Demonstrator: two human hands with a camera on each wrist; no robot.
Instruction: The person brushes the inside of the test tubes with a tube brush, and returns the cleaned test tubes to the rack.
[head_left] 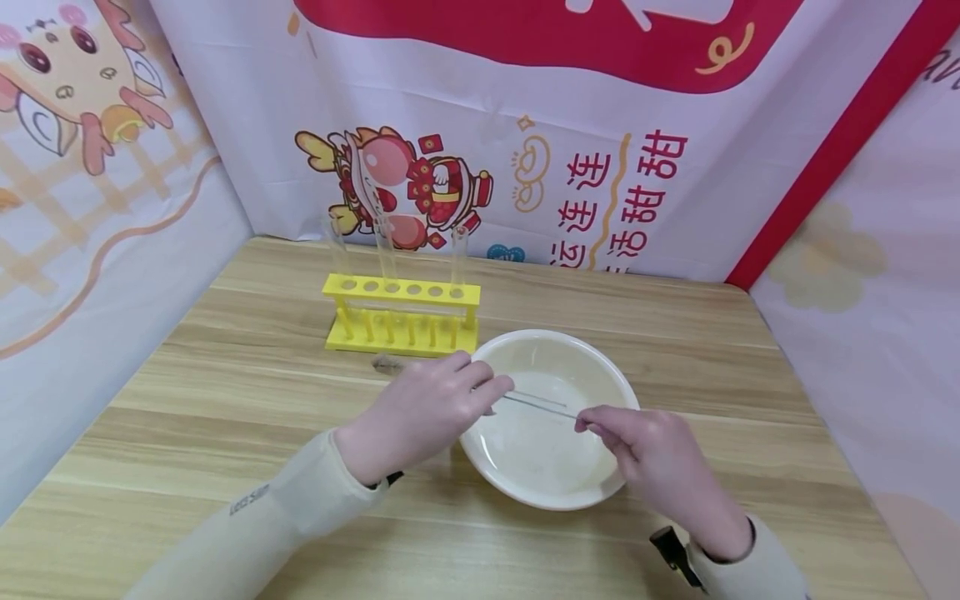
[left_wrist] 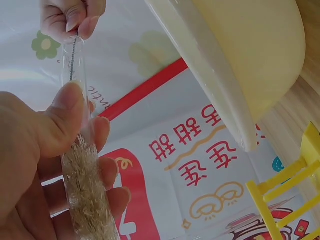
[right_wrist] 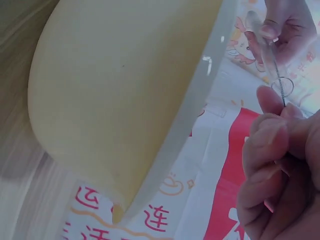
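Note:
My left hand (head_left: 427,404) grips a clear glass test tube (left_wrist: 66,62) above the white basin (head_left: 543,454), fingers wrapped round it in the left wrist view. Inside the tube sit the pale brown bristles (left_wrist: 87,187) of a test tube brush, whose twisted wire (head_left: 542,406) comes out of the mouth. My right hand (head_left: 663,458) pinches the far end of that wire, over the basin's right rim. In the right wrist view, the tube mouth (right_wrist: 283,86) lies just beyond the right fingertips. Part of the tube is hidden behind the left hand in the head view.
Behind the basin's left side stands a yellow test tube rack (head_left: 401,290) with three upright glass tubes (head_left: 386,250). The wooden table (head_left: 225,400) meets printed cloth walls (head_left: 480,100) at its back and sides.

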